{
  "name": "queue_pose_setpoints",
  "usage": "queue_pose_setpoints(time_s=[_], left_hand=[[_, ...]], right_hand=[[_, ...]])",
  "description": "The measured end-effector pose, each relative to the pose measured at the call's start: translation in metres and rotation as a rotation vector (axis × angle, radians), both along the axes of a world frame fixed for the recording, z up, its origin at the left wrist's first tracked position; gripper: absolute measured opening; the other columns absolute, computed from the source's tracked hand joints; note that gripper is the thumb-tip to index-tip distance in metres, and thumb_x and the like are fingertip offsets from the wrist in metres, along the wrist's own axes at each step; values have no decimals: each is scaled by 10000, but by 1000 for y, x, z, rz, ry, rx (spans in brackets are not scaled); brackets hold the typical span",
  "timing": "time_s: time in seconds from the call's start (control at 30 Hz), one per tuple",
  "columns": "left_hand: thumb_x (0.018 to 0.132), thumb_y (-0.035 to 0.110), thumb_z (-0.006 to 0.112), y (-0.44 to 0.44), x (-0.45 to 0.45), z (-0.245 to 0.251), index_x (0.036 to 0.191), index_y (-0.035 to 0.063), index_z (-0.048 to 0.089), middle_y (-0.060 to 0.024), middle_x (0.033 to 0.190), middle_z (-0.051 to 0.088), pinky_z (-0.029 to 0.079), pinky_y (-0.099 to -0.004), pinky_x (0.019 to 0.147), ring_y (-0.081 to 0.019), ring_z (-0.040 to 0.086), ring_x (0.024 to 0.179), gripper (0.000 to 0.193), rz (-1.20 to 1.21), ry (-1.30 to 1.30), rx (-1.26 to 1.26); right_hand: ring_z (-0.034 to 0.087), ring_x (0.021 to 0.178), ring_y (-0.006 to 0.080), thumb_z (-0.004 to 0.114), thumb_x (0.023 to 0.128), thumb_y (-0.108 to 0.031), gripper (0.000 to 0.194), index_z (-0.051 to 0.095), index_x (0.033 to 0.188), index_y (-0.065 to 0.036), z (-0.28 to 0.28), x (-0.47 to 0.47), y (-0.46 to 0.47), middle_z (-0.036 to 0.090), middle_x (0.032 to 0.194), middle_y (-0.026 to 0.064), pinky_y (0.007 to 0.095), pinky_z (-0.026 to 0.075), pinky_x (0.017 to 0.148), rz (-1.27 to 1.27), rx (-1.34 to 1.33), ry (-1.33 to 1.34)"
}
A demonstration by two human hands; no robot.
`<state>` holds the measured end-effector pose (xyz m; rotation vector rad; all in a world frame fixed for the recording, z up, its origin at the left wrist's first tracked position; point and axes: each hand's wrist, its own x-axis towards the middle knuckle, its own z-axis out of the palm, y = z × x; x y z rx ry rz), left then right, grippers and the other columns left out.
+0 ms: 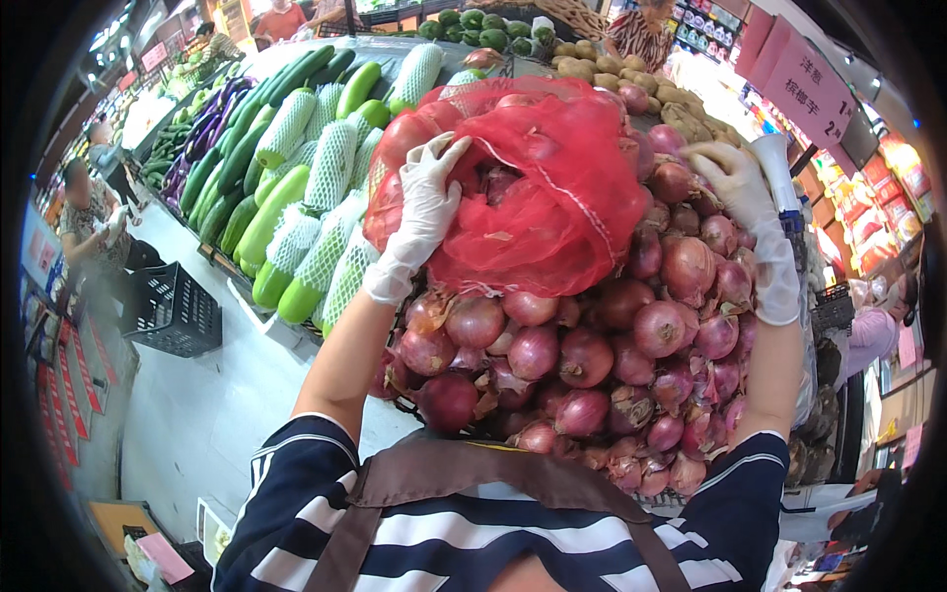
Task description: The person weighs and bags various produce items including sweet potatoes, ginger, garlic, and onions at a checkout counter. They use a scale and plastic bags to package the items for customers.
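Note:
A red mesh bag (547, 214) with onions inside lies on a heap of loose red onions (584, 355), its mouth gathered and partly open towards me. My left hand (433, 196), in a thin white glove, pinches the mesh near the bag's mouth between thumb and fingers. To the right of the bag, my gloved right hand (718, 174) is at the onions on the heap's upper right side, with its fingers bent. Whether those fingers hold an onion is not clear. A dark onion shows through the bag's mouth.
Net-sleeved green gourds (329, 163) and eggplants (214, 111) lie left of the onions, potatoes (666, 92) beyond them. A white megaphone-like object (775, 166) and a pink price sign (806, 81) stand right. A black basket (174, 307) and people are at left.

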<state>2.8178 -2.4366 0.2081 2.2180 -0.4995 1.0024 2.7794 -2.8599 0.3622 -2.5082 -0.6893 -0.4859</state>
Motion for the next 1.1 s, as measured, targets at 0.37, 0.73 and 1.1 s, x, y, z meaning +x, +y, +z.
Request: queue_pose_setpoints(time_s=[0.37, 0.73, 1.1], left_hand=[[620, -181, 381, 8, -5, 71, 1007, 38, 764, -173, 1136, 691, 481, -342, 984, -318, 643, 1100, 587, -405, -284, -371], [684, -109, 502, 7, 5, 40, 1095, 119, 735, -141, 1269, 631, 439, -412, 1009, -351, 576, 1163, 524, -344, -173, -113], [742, -41, 567, 3, 38, 14, 1216, 201, 690, -151, 1299, 601, 395, -434, 1027, -327, 542, 1215, 546, -321, 45, 52]], right_hand=[[614, 1132, 346, 434, 983, -120, 303, 605, 1212, -19, -41, 29, 256, 633, 1228, 224, 407, 465, 995, -55, -285, 246], [602, 1150, 293, 465, 981, -180, 312, 625, 1216, -50, -4, 24, 147, 640, 1248, 176, 377, 443, 1016, -376, -657, 400], [589, 1167, 240, 497, 979, -239, 324, 644, 1220, -80, -17, 11, 134, 646, 1269, 128, 346, 422, 1037, -308, -658, 478]])
